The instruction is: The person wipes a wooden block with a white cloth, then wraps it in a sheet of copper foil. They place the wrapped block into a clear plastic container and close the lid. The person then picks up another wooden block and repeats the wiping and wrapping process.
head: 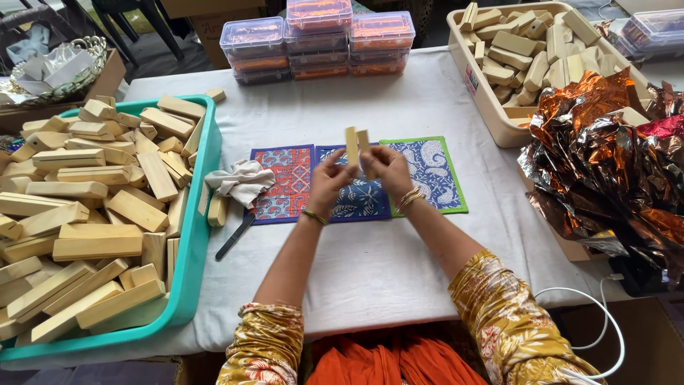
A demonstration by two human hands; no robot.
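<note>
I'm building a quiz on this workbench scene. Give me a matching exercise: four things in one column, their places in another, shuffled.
Things:
1. teal tray
2. white cloth
3. foil sheets
4. clear lidded boxes

Places:
A. far edge of the table, stacked
B. left side, full of pale blocks
C. right side, crumpled in a heap
D. beside the patterned mats, on their left

Pairs: 1-B, 2-D, 3-C, 4-A

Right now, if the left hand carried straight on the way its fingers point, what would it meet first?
The left hand points up and away across the table, holding a pale bar. Beyond it lies bare white tablecloth, then probably the stacked clear lidded boxes at the far edge, though depth is unclear.
</note>
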